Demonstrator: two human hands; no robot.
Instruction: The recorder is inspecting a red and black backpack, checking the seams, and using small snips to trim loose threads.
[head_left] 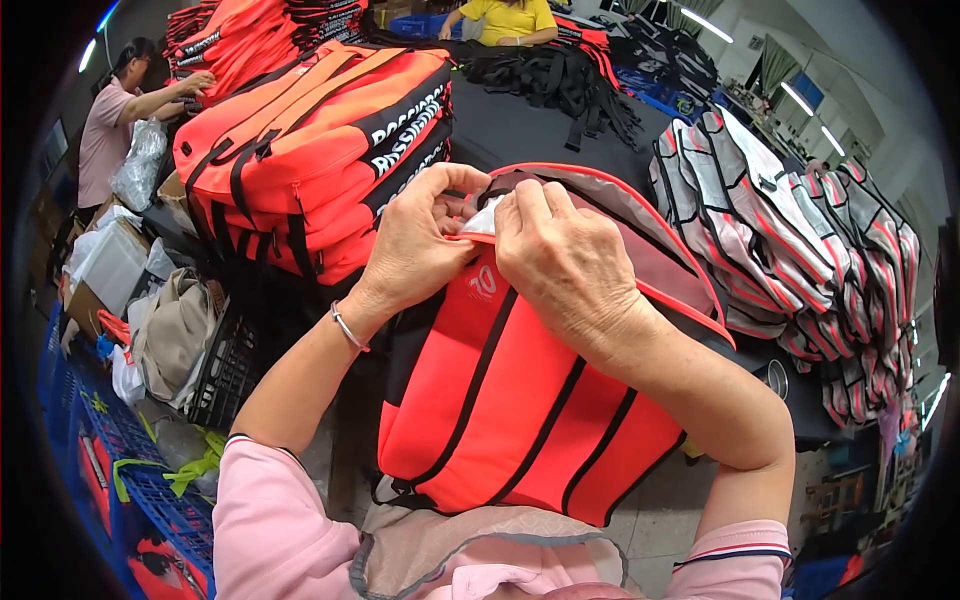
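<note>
An orange-red bag (520, 390) with black stripes leans against my front, its curved opening showing a greyish lining (640, 235). My left hand (425, 240) is closed on the near rim of that opening, thumb outside and fingers curled inside. Beside it, my right hand (565, 260) pinches the same rim with bent fingers. Between the two hands a small white piece (485, 218) shows at the rim; its kind I cannot make out. Fingertips of the right hand are partly hidden behind its knuckles.
Stacked orange-red bags (310, 150) stand at the left. Grey bags with red and black trim (750, 210) pile up at the right. Black straps (560, 85) lie on the dark table (490, 125). Blue crates (110, 440) sit lower left. Two people (105, 150) work farther off.
</note>
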